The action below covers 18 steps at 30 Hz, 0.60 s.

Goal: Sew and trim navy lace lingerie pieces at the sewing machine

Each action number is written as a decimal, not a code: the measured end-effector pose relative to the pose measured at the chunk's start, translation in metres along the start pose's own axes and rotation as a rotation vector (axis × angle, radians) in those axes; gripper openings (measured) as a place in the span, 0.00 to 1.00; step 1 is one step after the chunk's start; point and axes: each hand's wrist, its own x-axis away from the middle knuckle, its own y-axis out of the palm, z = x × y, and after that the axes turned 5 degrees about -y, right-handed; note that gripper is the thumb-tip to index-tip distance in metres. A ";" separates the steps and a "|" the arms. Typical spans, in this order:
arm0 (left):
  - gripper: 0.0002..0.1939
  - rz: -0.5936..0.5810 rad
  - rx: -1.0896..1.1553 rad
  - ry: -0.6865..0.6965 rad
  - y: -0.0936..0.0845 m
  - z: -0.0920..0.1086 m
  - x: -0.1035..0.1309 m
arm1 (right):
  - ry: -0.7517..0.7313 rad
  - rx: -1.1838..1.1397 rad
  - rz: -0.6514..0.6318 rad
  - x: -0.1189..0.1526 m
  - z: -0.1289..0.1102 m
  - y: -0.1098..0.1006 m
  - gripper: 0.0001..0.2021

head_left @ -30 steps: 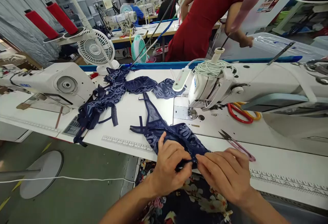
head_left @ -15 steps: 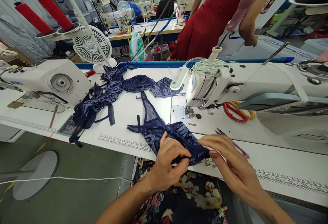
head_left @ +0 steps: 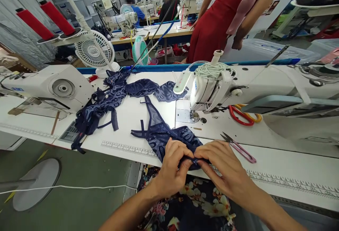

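A navy lace bra (head_left: 160,134) lies at the table's front edge, its near part gathered up between my hands. My left hand (head_left: 176,162) pinches the fabric edge between thumb and fingers. Close against it, my right hand (head_left: 219,162) pinches the same edge, the fingertips of both hands almost meeting. A small blue bit of the edge shows between them. Right of my right hand lie pink-handled thread snips (head_left: 241,149), apart from it. The needle area of the sewing machine (head_left: 194,116) stands just beyond the garment.
More navy lace pieces (head_left: 103,105) are heaped at left, with lace cups (head_left: 143,86) stretching towards the machine. Red-handled scissors (head_left: 239,115) lie under the machine arm. A second sewing machine (head_left: 60,86) stands at left, near a white fan (head_left: 95,49). A person in red (head_left: 227,16) stands beyond the table.
My right hand has moved left and closed on the garment's edge beside my left hand. The snips are now uncovered. The person in red has shifted an arm.
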 end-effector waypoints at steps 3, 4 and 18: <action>0.05 -0.004 -0.009 0.026 -0.001 0.001 -0.001 | -0.016 0.039 0.081 -0.002 -0.002 0.004 0.07; 0.05 -0.014 -0.014 0.041 -0.002 0.001 -0.002 | -0.014 0.048 0.118 -0.002 -0.004 0.006 0.08; 0.06 0.434 -0.374 0.025 0.015 0.021 0.009 | 0.229 0.056 0.377 0.001 -0.008 0.025 0.05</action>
